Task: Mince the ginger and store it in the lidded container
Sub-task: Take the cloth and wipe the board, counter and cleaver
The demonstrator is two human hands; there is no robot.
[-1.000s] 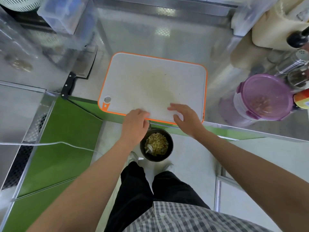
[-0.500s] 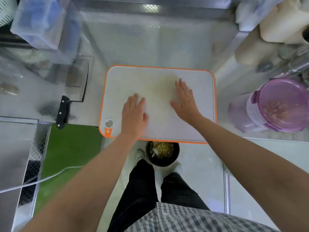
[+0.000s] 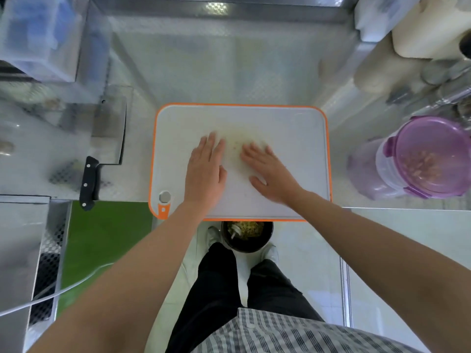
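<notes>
A white cutting board (image 3: 293,138) with an orange rim lies on the steel counter, its near edge hanging over the counter's front. My left hand (image 3: 205,171) and my right hand (image 3: 271,171) rest flat on it, fingers apart, holding nothing. Between them lies a faint yellowish smear of ginger bits (image 3: 235,143). A purple lidded container (image 3: 430,156) with minced pieces inside stands at the right, its lid on. A cleaver (image 3: 102,146) with a black handle lies left of the board.
On the floor below the board's edge sits a black bin (image 3: 246,238) holding peel scraps, between my shoes. Clear plastic boxes (image 3: 38,34) stand at the back left; bottles and a cream container (image 3: 428,39) crowd the back right. A green floor strip (image 3: 107,238) lies lower left.
Both hands moved from the board's near edge up onto its middle and drew closer together. The board now sits further back over the counter than a second ago.
</notes>
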